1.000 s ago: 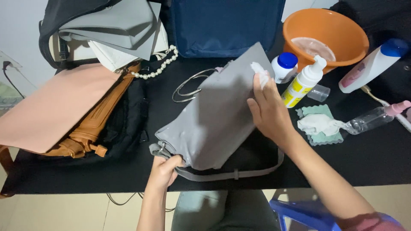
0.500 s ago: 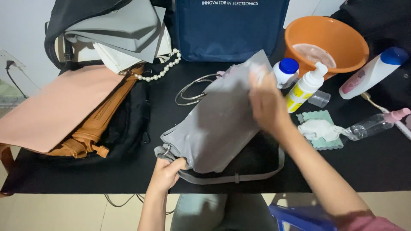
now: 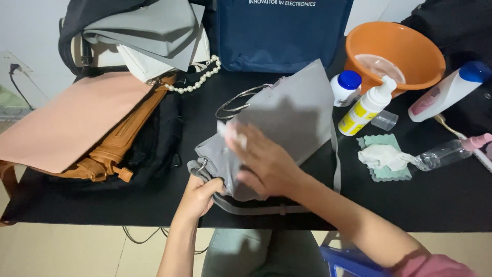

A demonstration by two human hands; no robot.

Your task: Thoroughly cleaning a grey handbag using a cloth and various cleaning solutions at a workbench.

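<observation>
One grey bag [image 3: 287, 123] near the table's [image 3: 102, 205] front edge: left hand [image 3: 197, 197] clamps its corner, right hand [image 3: 259, 161] presses flat on top.

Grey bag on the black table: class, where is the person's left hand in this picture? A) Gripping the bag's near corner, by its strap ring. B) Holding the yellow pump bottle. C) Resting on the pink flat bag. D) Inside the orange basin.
A: the left hand is closed on the near corner of the grey bag beside its strap ring, while the right hand lies flat on the bag's side.
</observation>
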